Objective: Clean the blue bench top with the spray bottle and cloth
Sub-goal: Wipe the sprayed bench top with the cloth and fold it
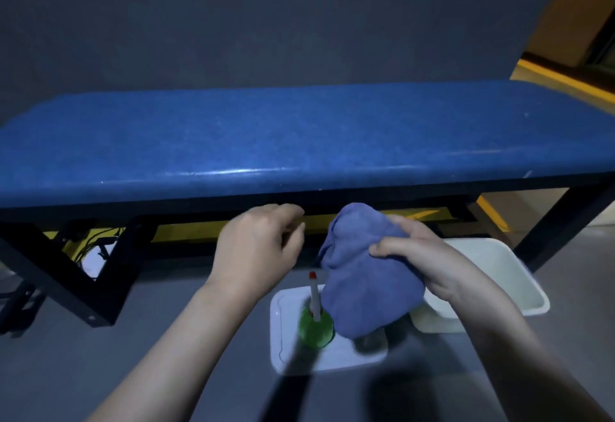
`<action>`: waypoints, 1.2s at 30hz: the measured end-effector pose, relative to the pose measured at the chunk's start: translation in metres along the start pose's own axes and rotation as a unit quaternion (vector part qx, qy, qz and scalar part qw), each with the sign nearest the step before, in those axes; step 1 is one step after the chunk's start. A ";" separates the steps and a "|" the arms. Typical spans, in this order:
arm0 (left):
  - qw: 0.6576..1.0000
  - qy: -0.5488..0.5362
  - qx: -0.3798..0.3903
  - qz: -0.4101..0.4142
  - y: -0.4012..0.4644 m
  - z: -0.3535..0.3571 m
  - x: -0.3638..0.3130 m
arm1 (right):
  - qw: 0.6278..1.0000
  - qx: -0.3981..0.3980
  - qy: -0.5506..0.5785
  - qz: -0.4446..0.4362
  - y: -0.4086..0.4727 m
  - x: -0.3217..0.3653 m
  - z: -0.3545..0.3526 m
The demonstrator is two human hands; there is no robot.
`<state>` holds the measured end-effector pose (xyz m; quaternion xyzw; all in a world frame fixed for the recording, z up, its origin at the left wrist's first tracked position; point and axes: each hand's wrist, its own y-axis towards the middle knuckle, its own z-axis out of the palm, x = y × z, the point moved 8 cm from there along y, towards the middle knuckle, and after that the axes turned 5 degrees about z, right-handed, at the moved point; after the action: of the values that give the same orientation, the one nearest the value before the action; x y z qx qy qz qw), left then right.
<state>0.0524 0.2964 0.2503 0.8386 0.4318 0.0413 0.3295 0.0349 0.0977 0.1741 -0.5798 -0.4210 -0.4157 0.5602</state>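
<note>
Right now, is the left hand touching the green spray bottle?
Apart. The head view shows the left hand empty and raised near the bench edge, with bare floor between it and the green spray bottle on the white tray.

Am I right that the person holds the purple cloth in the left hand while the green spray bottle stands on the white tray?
Not quite: the head view shows the purple cloth in the right hand. The left hand is empty. The green spray bottle does stand on the white tray.

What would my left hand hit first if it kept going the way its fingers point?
Probably the bench's dark front edge: the left hand's fingers point forward at it, empty and loosely curled. Depth is unclear; they might slip underneath.
</note>
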 end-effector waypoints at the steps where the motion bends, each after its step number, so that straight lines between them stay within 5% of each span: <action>1: 1.000 0.003 -0.026 0.006 0.007 -0.013 -0.002 | 0.999 0.023 0.016 -0.016 -0.009 0.017 0.007; 7: 0.992 0.055 -0.104 0.041 0.042 -0.070 0.003 | 0.989 0.074 0.096 -0.090 -0.029 0.094 0.034; 14: 0.993 0.062 0.049 -0.087 0.066 -0.048 0.060 | 0.983 0.038 0.122 -0.135 -0.003 0.155 0.047; 21: 0.985 0.034 0.109 -0.132 0.089 -0.020 0.058 | 0.976 -0.044 0.146 -0.155 0.050 0.201 0.019; 24: 0.982 0.029 0.130 -0.134 0.102 -0.004 0.046 | 0.971 -0.201 -0.085 -0.098 0.079 0.183 -0.010; 27: 0.974 0.037 0.163 -0.153 0.110 0.016 0.041 | 0.850 -0.294 -0.432 -0.063 0.085 0.175 -0.018; 30: 0.958 0.094 0.214 -0.168 0.117 0.029 0.037 | 0.802 -0.216 -0.537 -0.149 0.095 0.176 0.017; 33: 0.944 0.135 0.246 -0.175 0.122 0.034 0.034 | 0.786 -0.094 -0.600 -0.116 0.114 0.149 0.048; 36: 0.935 0.146 0.251 -0.202 0.121 0.039 0.035 | 0.767 -0.082 -0.625 -0.119 0.120 0.136 0.051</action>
<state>0.1726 0.2525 0.2836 0.7739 0.6317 -0.0143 0.0428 0.1906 0.1499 0.2661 -0.7005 -0.7079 -0.0575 0.0698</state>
